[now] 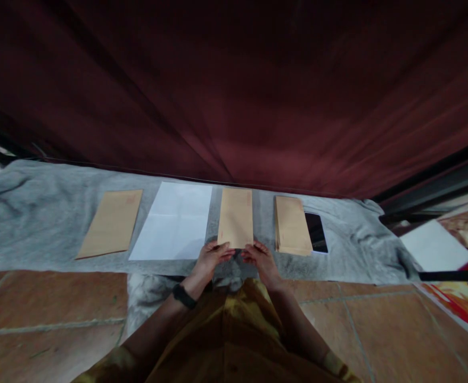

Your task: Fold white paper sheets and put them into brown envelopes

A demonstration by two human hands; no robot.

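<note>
Between my two hands is a brown paper envelope [236, 215] with small red print, its long side pointing away from me. My left hand [214, 254] pinches its near left corner, thumb on top. At the near right corner, my right hand [257, 256] grips the same envelope. To the left lies a white sheet of paper [173, 221] with faint fold creases. Farther left is another brown envelope [112, 223], lying flat. A small stack of brown envelopes [293, 224] sits to the right, partly over a dark-screened phone [316, 232].
A grey cloth [349, 239] covers the narrow surface under the papers. Dark red fabric [234, 106] rises along its far edge. On the right are a white sheet [435, 244] and a colourful printed package [463, 300]. Tiled floor [50, 308] shows on the near side.
</note>
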